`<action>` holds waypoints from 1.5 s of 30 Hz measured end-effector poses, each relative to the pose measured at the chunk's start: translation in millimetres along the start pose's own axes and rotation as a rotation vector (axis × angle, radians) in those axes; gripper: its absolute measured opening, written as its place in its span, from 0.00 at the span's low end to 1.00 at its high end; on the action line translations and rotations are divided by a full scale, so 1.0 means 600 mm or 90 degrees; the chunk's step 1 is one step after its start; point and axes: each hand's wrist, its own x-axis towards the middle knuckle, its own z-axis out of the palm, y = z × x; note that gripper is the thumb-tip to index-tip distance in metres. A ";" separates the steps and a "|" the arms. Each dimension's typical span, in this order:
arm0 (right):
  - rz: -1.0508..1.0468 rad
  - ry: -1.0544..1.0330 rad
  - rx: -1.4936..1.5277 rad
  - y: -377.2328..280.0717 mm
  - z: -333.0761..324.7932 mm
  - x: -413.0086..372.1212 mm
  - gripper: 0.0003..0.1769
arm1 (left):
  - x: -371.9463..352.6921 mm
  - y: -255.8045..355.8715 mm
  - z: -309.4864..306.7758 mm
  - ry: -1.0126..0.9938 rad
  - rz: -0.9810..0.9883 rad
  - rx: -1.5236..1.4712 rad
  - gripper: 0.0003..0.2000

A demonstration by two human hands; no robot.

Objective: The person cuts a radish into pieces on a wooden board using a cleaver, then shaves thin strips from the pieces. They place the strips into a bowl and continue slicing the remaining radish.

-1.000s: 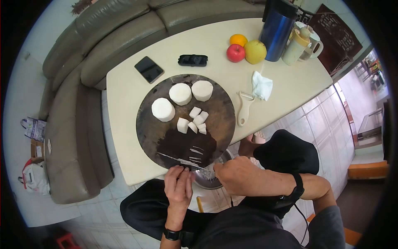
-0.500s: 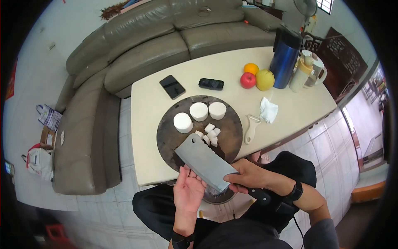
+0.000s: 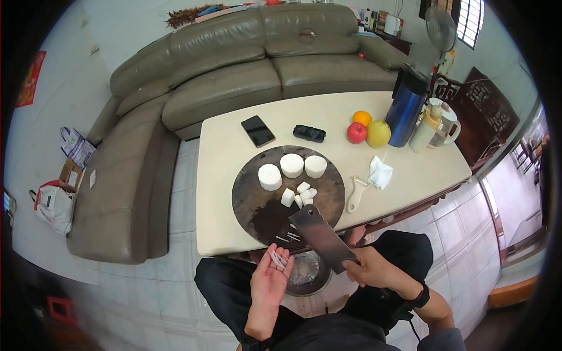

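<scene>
My right hand (image 3: 373, 268) grips the handle of a cleaver (image 3: 323, 235), its broad blade angled up and left over the front edge of the chopping board (image 3: 249, 205). My left hand (image 3: 271, 278) is turned palm up with its fingers loosely stretched, and thin white strips (image 3: 278, 260) lie across the fingers. Three thick rounds of peeled white radish (image 3: 291, 165) stand on the board, with several small chunks (image 3: 287, 198) in front of them. More thin strips (image 3: 293, 236) lie on a dark wet patch near the board's front edge.
Below the table edge, between my knees, sits a round container (image 3: 305, 275) with pale scraps. On the table (image 3: 213, 175) are a phone (image 3: 257, 131), a black case (image 3: 309, 133), a peeler (image 3: 357, 194), crumpled tissue (image 3: 380, 172), fruit (image 3: 378, 134), and a blue flask (image 3: 406, 111).
The cleaver has swung right and away from my left hand, its blade now darker. White strips now show on my left fingers and on the board. The view has tilted up.
</scene>
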 end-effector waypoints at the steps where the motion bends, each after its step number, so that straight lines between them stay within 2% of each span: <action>1: 0.001 0.002 -0.007 0.009 -0.001 -0.002 0.11 | -0.003 -0.003 -0.004 0.013 -0.005 0.000 0.17; 3: -0.240 0.187 -0.515 0.026 -0.002 0.004 0.10 | -0.002 -0.013 -0.021 0.024 -0.009 -0.002 0.17; 5: -0.212 0.173 -0.569 0.015 -0.004 0.009 0.09 | 0.005 -0.020 -0.028 0.034 -0.013 -0.002 0.16; 7: -0.183 0.158 -0.624 0.005 -0.005 0.014 0.09 | 0.011 -0.025 -0.032 0.071 -0.011 -0.009 0.12; 9: -0.261 0.205 -0.687 0.005 -0.004 0.024 0.06 | 0.021 -0.027 -0.037 0.073 -0.006 -0.025 0.11; 13: -0.275 0.194 -0.713 0.007 0.013 0.031 0.07 | 0.038 -0.031 -0.039 0.090 0.001 -0.055 0.09; 17: -0.256 0.119 -0.716 0.003 0.041 0.027 0.07 | 0.044 -0.030 -0.038 0.089 0.010 -0.070 0.09; 24: -0.281 0.090 -0.644 -0.011 0.066 0.016 0.08 | 0.052 -0.029 -0.045 0.083 0.035 -0.035 0.09; 27: -0.221 0.028 -0.591 -0.023 0.072 0.004 0.05 | 0.053 -0.029 -0.051 0.046 0.037 -0.024 0.10; 29: -0.170 0.001 -0.543 -0.026 0.075 -0.002 0.09 | 0.049 -0.030 -0.052 0.036 0.036 -0.015 0.10; 31: -0.162 0.007 -0.509 -0.016 0.073 -0.007 0.10 | 0.046 -0.032 -0.052 0.016 0.082 0.050 0.09; 33: -0.154 0.015 -0.475 -0.005 0.066 -0.016 0.12 | 0.042 -0.030 -0.052 0.027 0.076 0.038 0.08; 36: -0.124 -0.005 -0.353 0.006 0.055 -0.032 0.12 | 0.041 -0.031 -0.053 0.038 0.069 0.037 0.05; 38: 0.014 -0.017 -0.166 0.012 0.053 -0.042 0.12 | 0.040 -0.035 -0.054 0.038 0.063 0.051 0.05; 39: 0.017 -0.014 -0.162 0.013 0.053 -0.045 0.12 | 0.041 -0.038 -0.054 0.044 0.060 0.052 0.05; 41: 0.075 -0.048 -0.019 0.015 0.051 -0.049 0.14 | 0.042 -0.043 -0.056 0.050 0.053 0.058 0.05; 45: 0.039 -0.075 0.012 0.032 0.046 -0.053 0.15 | 0.033 -0.049 -0.049 0.027 0.030 0.036 0.07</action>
